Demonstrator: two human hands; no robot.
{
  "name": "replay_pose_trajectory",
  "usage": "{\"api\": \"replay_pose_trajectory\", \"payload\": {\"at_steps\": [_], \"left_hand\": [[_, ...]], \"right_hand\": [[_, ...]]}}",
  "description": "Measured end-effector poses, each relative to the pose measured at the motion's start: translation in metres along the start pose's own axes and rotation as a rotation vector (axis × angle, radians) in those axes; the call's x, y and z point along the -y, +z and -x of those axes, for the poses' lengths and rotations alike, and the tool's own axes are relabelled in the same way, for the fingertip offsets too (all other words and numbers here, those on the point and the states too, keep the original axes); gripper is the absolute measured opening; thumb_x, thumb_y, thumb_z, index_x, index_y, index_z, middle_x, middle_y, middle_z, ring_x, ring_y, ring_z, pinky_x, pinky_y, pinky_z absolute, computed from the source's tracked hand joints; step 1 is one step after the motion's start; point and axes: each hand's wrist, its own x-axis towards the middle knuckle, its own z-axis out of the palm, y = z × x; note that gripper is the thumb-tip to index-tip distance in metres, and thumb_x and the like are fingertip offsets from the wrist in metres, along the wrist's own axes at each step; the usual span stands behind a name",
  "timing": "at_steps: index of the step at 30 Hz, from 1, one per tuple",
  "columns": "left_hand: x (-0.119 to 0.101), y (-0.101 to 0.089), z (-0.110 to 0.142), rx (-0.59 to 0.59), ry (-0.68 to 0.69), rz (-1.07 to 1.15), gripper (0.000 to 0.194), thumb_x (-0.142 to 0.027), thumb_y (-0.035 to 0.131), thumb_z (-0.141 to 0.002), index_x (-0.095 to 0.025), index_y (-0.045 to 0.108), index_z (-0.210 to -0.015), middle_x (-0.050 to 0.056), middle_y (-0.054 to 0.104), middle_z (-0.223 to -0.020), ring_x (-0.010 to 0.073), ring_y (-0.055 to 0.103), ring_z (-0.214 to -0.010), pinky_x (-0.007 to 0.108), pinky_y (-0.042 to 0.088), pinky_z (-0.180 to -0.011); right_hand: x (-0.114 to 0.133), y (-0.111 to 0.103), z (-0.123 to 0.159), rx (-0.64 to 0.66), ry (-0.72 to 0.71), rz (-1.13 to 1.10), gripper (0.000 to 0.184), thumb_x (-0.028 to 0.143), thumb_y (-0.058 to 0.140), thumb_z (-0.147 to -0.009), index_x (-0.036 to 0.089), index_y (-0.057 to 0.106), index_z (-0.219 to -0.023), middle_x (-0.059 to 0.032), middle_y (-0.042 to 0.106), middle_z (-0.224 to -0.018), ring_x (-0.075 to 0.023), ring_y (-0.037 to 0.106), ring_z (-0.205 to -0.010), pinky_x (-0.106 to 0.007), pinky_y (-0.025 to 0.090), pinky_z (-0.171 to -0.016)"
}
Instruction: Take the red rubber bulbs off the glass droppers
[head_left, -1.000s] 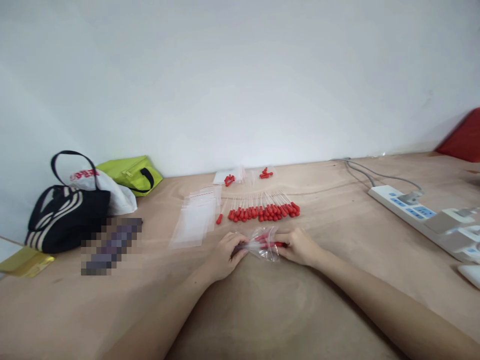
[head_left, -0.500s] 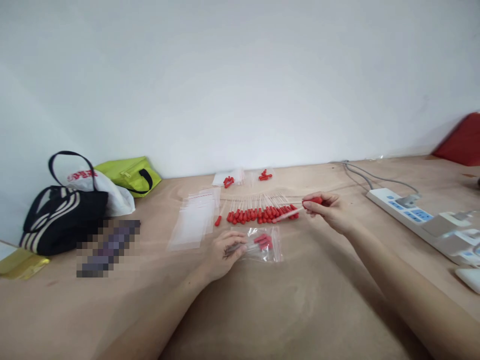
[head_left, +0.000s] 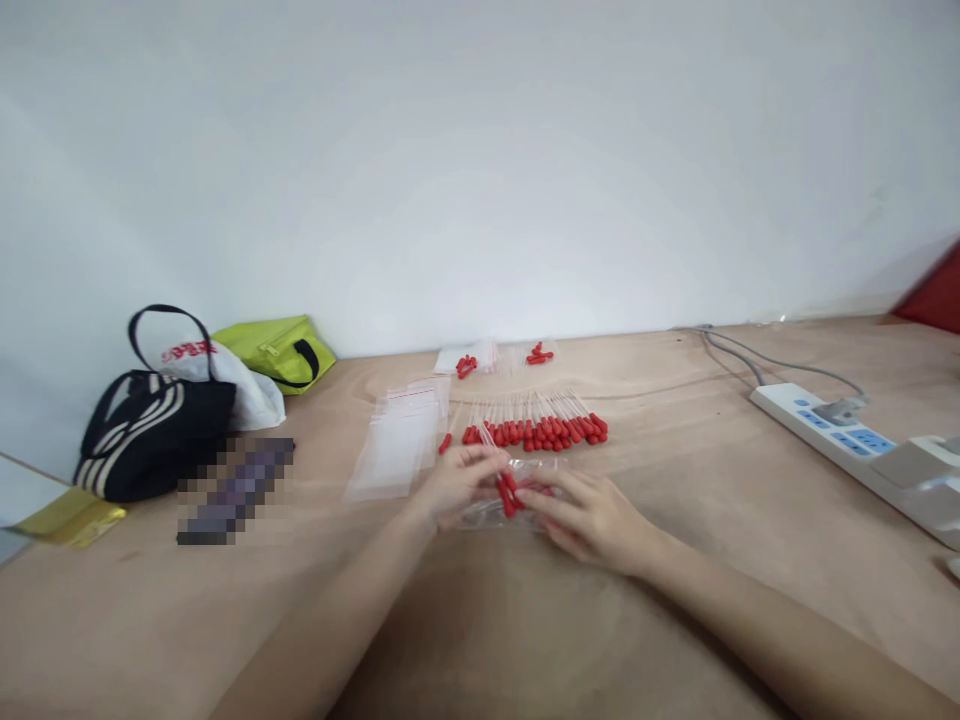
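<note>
- Pinching a few red-bulbed droppers by their stems, it seems, with the left hand.
- Holding the right hand with fingers curled at the bulb ends — cannot tell whether gripping or only touching.
- With a clear plastic bag beneath both hands, on the table.
- Apparently at the gathering step, evening up droppers over the bag.
- Calling, most likely, for level bulbs and a light pinch on thin stems.
- Just beyond, lying side by side: loose droppers; leftward, overlapping flat bags.
</note>
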Motion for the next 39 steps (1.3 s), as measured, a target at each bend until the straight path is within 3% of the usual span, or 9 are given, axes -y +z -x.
{"api": "replay_pose_trajectory", "payload": {"at_steps": [3, 7, 14, 20, 27, 28, 31, 34, 39], "left_hand": [[-0.031, -0.037, -0.022, -0.149, 0.057, -0.267, 0.023, -0.027, 0.07, -0.062, -0.012, 0.058, -0.075, 0.001, 0.064, -0.066, 0.0113, 0.06, -0.059, 0.025, 0.049, -0.061], [-0.055, -0.065, -0.059, -0.26, -0.043, -0.556, 0.023, -0.024, 0.072, -0.057, -0.013, 0.054, -0.066, -0.002, 0.059, -0.054, 0.0106, 0.058, -0.053, 0.023, 0.048, -0.056], [-0.043, -0.058, -0.091, -0.294, -0.104, -0.707, 0.029, -0.021, 0.078, -0.043, -0.013, 0.05, -0.047, -0.005, 0.045, -0.037, 0.01, 0.051, -0.044, 0.022, 0.044, -0.048], [-0.035, -0.06, -0.098, -0.359, -0.045, -0.841, 0.025, -0.025, 0.076, -0.047, -0.013, 0.054, -0.05, -0.004, 0.046, -0.037, 0.0124, 0.051, -0.045, 0.023, 0.043, -0.048], [-0.02, -0.049, -0.059, -0.473, 0.261, -1.012, 0.014, -0.024, 0.061, -0.067, -0.017, 0.062, -0.079, 0.005, 0.065, -0.08, 0.0196, 0.059, -0.083, 0.029, 0.044, -0.077], [-0.011, -0.044, -0.047, -0.443, 0.34, -1.029, 0.015, -0.026, 0.056, -0.072, -0.019, 0.062, -0.084, 0.004, 0.065, -0.085, 0.018, 0.059, -0.086, 0.029, 0.043, -0.08], [0.019, -0.029, -0.013, -0.05, 0.672, -1.123, 0.024, -0.03, 0.045, -0.081, -0.019, 0.06, -0.096, 0.005, 0.063, -0.1, 0.0173, 0.057, -0.094, 0.032, 0.041, -0.088], [0.042, -0.019, 0.005, 0.137, 0.667, -1.217, 0.044, -0.033, 0.044, -0.082, -0.017, 0.042, -0.123, 0.008, 0.045, -0.129, 0.0202, 0.037, -0.122, 0.04, 0.028, -0.102], [0.048, -0.013, 0.008, 0.191, 0.567, -1.329, 0.048, -0.035, 0.037, -0.086, -0.016, 0.032, -0.13, 0.008, 0.036, -0.135, 0.0195, 0.029, -0.127, 0.043, 0.022, -0.106]], "right_hand": [[-0.015, -0.002, 0.003, -0.054, 0.266, -0.09, 0.026, 0.024, 0.045, -0.08, 0.02, 0.057, -0.102, -0.0076, 0.061, -0.092, -0.0138, 0.059, -0.073, -0.027, 0.049, -0.064], [-0.033, 0.001, 0.006, -0.065, 0.567, -0.219, 0.016, 0.024, 0.048, -0.077, 0.018, 0.062, -0.079, -0.0015, 0.058, -0.062, -0.0105, 0.051, -0.052, -0.023, 0.043, -0.049], [-0.043, 0.012, 0.012, -0.004, 0.8, -0.423, 0.013, 0.02, 0.047, -0.07, 0.016, 0.059, -0.074, -0.0016, 0.062, -0.064, -0.0115, 0.054, -0.055, -0.023, 0.042, -0.051], [-0.044, 0.018, 0.015, 0.02, 0.812, -0.552, 0.014, 0.013, 0.048, -0.065, 0.015, 0.057, -0.075, -0.0026, 0.063, -0.07, -0.0113, 0.055, -0.059, -0.024, 0.044, -0.055], [-0.043, 0.018, 0.012, 0.008, 0.847, -0.541, 0.006, 0.014, 0.054, -0.062, 0.016, 0.053, -0.068, 0.0008, 0.058, -0.064, -0.0088, 0.05, -0.053, -0.022, 0.041, -0.051], [-0.044, 0.019, 0.012, 0.0, 0.858, -0.547, 0.005, 0.015, 0.055, -0.062, 0.016, 0.053, -0.067, 0.0012, 0.057, -0.062, -0.0087, 0.05, -0.053, -0.022, 0.041, -0.051], [-0.044, 0.021, 0.012, -0.004, 0.904, -0.578, 0.009, 0.022, 0.06, -0.062, 0.015, 0.054, -0.063, 0.0012, 0.057, -0.058, -0.0092, 0.05, -0.052, -0.022, 0.04, -0.05], [-0.041, 0.02, 0.01, 0.031, 0.909, -0.582, 0.02, 0.034, 0.061, -0.066, 0.015, 0.06, -0.06, -0.0003, 0.059, -0.057, -0.0107, 0.051, -0.052, -0.023, 0.04, -0.05], [-0.029, 0.013, 0.001, 0.064, 0.65, -0.597, 0.027, 0.036, 0.061, -0.07, 0.019, 0.067, -0.09, -0.0041, 0.065, -0.087, -0.0152, 0.058, -0.074, -0.027, 0.045, -0.067]]}}
